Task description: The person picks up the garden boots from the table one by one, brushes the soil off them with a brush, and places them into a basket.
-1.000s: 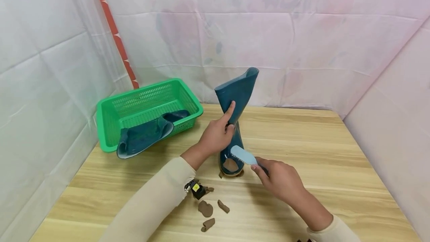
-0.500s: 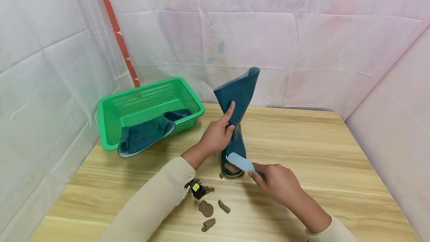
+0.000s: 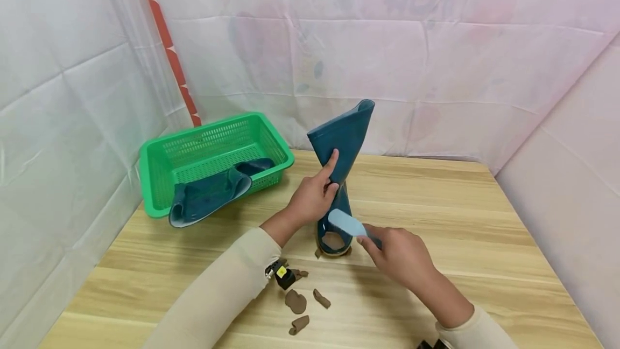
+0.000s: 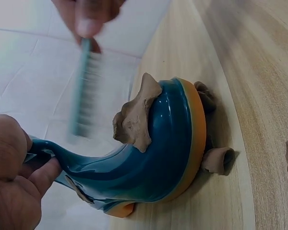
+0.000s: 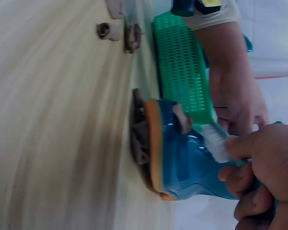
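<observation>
A dark blue rubber boot [image 3: 341,147] with an orange-tan sole stands on the table, its shaft folded at the ankle. My left hand [image 3: 312,195] grips it there, index finger laid along the shaft. Brown clay [image 4: 134,120] sticks to the toe, its edges lifted in the left wrist view. My right hand [image 3: 399,255] holds a light blue brush [image 3: 347,223] by its handle. In the left wrist view the bristles are blurred and apart from the clay. More clay [image 4: 218,160] sits by the sole.
A green basket [image 3: 278,171] stands at the back left, with a second blue boot [image 3: 205,198] lying over its front rim. Several brown clay pieces [image 3: 296,301] lie on the table [image 3: 436,198] near the left forearm. White sheets [image 3: 363,58] surround the table.
The brush went down over the toe clay half a second ago and is now back up toward the instep. My left hand keeps its grip and the boot stays about where it was.
</observation>
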{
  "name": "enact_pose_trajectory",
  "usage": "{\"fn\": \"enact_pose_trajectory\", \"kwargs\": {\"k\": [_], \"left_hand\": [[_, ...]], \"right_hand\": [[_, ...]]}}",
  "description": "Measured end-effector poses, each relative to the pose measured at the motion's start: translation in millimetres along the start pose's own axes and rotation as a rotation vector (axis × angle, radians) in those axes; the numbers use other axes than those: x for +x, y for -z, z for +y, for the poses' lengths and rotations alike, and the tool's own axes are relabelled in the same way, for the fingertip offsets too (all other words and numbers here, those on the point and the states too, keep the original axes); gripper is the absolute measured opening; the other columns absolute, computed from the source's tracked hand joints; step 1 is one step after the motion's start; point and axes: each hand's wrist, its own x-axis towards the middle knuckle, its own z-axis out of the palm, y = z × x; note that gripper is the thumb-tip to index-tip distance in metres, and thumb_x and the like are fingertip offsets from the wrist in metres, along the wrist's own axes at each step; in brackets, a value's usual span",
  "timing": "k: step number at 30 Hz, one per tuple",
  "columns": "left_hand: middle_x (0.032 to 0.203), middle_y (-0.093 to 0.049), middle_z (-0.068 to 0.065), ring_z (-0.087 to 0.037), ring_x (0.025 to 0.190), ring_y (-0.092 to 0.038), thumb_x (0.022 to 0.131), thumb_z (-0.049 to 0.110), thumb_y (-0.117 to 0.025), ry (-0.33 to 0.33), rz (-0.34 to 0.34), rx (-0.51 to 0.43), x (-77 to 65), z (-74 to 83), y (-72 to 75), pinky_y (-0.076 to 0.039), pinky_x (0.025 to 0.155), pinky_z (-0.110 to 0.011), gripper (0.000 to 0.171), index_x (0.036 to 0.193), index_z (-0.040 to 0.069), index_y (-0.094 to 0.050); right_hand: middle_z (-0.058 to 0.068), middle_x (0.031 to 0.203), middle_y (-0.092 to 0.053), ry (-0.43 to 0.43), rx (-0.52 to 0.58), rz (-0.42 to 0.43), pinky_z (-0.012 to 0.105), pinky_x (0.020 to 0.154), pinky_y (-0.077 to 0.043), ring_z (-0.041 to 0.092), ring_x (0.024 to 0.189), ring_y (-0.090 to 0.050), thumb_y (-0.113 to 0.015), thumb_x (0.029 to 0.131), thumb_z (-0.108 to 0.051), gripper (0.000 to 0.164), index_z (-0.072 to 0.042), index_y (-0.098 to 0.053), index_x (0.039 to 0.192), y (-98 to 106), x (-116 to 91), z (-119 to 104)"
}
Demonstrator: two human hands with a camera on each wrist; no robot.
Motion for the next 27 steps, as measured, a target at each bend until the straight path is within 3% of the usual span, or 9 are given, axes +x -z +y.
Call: {"fn": "enact_pose_trajectory", "kwargs": {"k": [6, 10, 18, 27], "left_hand": [[0.058, -0.047, -0.002, -0.018, 0.046, -0.045, 0.109, 0.022, -0.053, 0.001, 0.004, -0.014, -0.7, -1.2, -1.9, -0.036, 0.048, -0.030, 0.077, 0.164, 0.038, -0.002], [0.058, -0.047, -0.002, -0.017, 0.046, -0.045, 0.109, 0.022, -0.053, 0.001, 0.007, -0.016, 0.2, -1.7, -1.7, -0.036, 0.049, -0.031, 0.077, 0.164, 0.039, -0.002], [0.057, -0.046, -0.002, -0.018, 0.045, -0.044, 0.109, 0.023, -0.053, 0.004, 0.005, -0.007, -0.2, -3.2, 0.9, -0.036, 0.049, -0.031, 0.077, 0.164, 0.039, -0.003], [0.057, -0.046, -0.002, -0.018, 0.045, -0.044, 0.109, 0.023, -0.053, 0.010, -0.004, -0.015, -1.6, -4.0, 0.5, -0.036, 0.049, -0.031, 0.077, 0.164, 0.040, -0.001]], "right_hand": [[-0.014, 0.051, -0.037, 0.020, -0.034, -0.107, 0.026, 0.044, -0.028, 0.004, 0.044, -0.031, -0.070, 0.098, -0.037, 0.030, -0.020, -0.078, 0.122, -8, -8, -1], [-0.015, 0.050, -0.034, 0.041, -0.028, -0.110, 0.025, 0.043, -0.027, 0.002, 0.044, -0.028, -0.070, 0.098, -0.038, 0.030, -0.019, -0.078, 0.120, -3, -14, -4], [-0.013, 0.048, -0.033, 0.010, -0.032, 0.053, 0.026, 0.042, -0.025, 0.005, 0.042, -0.025, -0.071, 0.098, -0.036, 0.037, -0.012, -0.076, 0.125, 2, -2, -3], [-0.014, 0.047, -0.035, 0.003, -0.001, -0.140, 0.025, 0.043, -0.024, 0.003, 0.042, -0.026, -0.070, 0.099, -0.038, 0.033, -0.017, -0.077, 0.124, -2, -8, -3]]}}
